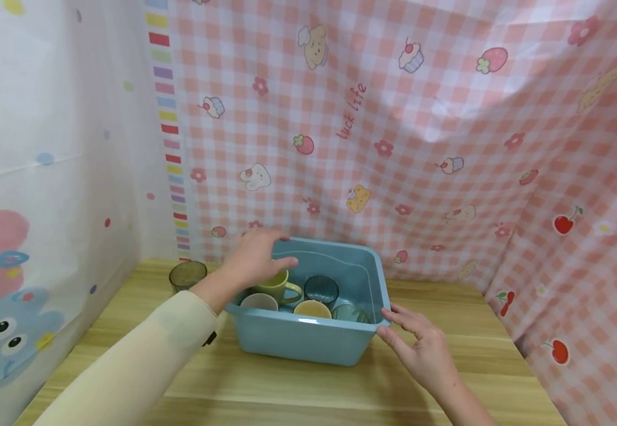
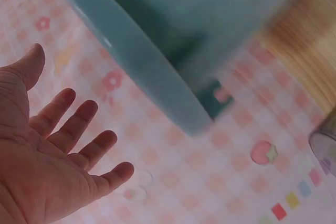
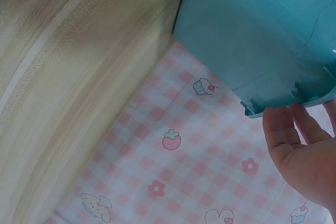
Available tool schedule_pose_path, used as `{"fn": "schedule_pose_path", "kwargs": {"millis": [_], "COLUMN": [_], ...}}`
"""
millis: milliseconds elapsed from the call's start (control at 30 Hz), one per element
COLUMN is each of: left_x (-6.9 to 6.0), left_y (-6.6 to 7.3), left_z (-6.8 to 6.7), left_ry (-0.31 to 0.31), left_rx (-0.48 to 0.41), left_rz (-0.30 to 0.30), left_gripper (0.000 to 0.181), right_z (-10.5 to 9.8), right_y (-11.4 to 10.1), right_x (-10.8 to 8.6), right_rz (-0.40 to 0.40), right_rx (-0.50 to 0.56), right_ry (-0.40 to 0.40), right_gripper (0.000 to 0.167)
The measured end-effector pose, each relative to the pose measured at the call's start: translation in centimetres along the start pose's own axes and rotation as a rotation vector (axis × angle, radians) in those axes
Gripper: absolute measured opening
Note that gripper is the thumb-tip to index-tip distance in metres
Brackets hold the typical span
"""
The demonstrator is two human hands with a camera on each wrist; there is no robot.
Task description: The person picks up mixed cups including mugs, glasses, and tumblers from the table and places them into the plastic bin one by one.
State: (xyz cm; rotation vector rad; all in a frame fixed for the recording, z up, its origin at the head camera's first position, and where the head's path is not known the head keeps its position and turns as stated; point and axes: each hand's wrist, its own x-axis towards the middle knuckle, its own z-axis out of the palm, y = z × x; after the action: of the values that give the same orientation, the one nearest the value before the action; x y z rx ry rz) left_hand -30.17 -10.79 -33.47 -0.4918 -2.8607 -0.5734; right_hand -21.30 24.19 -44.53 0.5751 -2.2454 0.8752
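A light-blue plastic basin [image 1: 308, 340] stands on the table with several cups inside. My left hand [image 1: 252, 257] is over its left side, fingers spread. In the left wrist view that hand [image 2: 63, 156] holds nothing and is apart from the basin's rim [image 2: 131, 51]. My right hand [image 1: 420, 349] grips the rim at the front right corner; the right wrist view shows its fingers [image 3: 281, 124] at the rim. Inside are a green mug [image 1: 273, 289], a pale cup [image 1: 259, 302], a yellow cup [image 1: 312, 309], a dark glass bowl [image 1: 321, 290] and a greenish glass [image 1: 349, 313].
A brown-tinted glass [image 1: 187, 274] stands on the wooden table [image 1: 265, 390], left of the basin. Behind the table hangs a pink checked cloth [image 1: 340, 148], with a white patterned cloth [image 1: 74, 148] at the left. A small black object [image 1: 209, 339] shows beside the left sleeve.
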Motion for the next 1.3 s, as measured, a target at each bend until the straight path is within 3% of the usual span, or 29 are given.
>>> {"fn": "schedule_pose_path", "kwargs": {"millis": [167, 500, 767, 1100, 1300], "left_x": [-0.8, -2.8, -3.3, -3.9, -4.9], "left_y": [-2.3, -7.1, -9.5, -13.0, -15.4], "left_z": [-1.4, -4.2, -5.8, -5.6, -4.8], "left_ry": [0.046, 0.114, 0.102, 0.043, -0.034], "left_rx": [0.034, -0.047, -0.048, -0.006, 0.037], "left_rz": [-0.039, -0.144, -0.209, -0.279, -0.318], "left_gripper": [0.061, 0.067, 0.076, 0.082, 0.096], "right_z": [0.1, 0.1, 0.0, -0.1, 0.0], "right_y": [-0.1, 0.0, 0.0, -0.1, 0.0], "right_x": [0.0, 0.0, 0.0, 0.0, 0.0], "right_rz": [0.005, 0.012, 0.021, 0.025, 0.022], "right_rx": [-0.001, -0.003, -0.003, -0.004, -0.012], "right_ry": [-0.007, -0.006, -0.006, -0.013, -0.011], "right_gripper": [0.038, 0.038, 0.038, 0.038, 0.038]}}
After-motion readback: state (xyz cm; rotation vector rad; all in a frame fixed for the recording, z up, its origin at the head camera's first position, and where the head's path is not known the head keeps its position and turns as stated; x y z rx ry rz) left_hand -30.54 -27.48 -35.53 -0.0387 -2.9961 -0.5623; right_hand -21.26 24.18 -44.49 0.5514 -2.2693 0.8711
